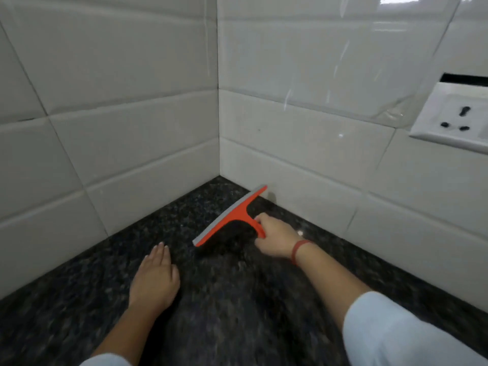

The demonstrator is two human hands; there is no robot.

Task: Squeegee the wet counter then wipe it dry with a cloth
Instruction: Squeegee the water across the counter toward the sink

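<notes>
While the left hand lies flat and empty mid-worktop, the right hand grips the squeegee near the back corner.

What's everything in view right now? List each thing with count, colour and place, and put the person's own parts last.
squeegee: one, orange with a grey blade, on the counter near the corner, one blade end by the right wall
counter: one, dark speckled stone, filling the lower frame
wall tiles: many, glossy white, on both walls meeting at the corner
socket: one, white, on the right wall at the frame edge
wristband: one, red, on the right wrist
left hand: one, flat on the counter, palm down
right hand: one, gripping the squeegee handle
sleeves: two, pale blue, at the bottom edge
</notes>
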